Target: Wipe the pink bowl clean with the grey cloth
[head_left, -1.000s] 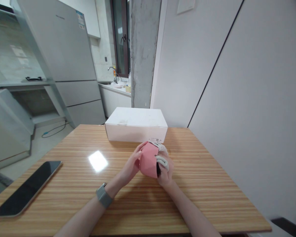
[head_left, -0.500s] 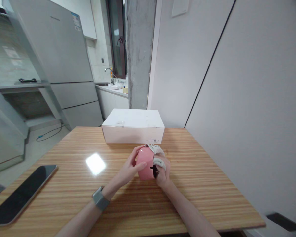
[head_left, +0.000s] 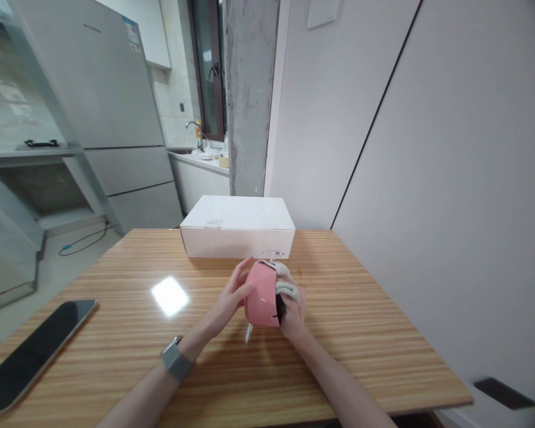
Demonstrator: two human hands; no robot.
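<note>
Over the middle of the wooden table [head_left: 365, 321] both my hands hold a rounded pink object [head_left: 261, 295] with a pale grey strap [head_left: 286, 289] on its right side. My left hand [head_left: 230, 299] rests its fingers against the pink shell's left face; a grey watch [head_left: 175, 359] sits on that wrist. My right hand [head_left: 291, 311] grips the object from the right and below, fingers through the grey strap. A small white piece [head_left: 248, 333] shows just under the pink shell. What the pink object is I cannot make out.
A closed white cardboard box [head_left: 238, 233] stands behind my hands near the table's far edge. A dark phone [head_left: 31, 352] lies at the table's left front corner. A white wall runs along the right; a fridge and a kitchen counter lie beyond on the left.
The pink object has tilted and lifted a little between my hands, and a small white piece now shows beneath it. The view has shifted slightly right.
</note>
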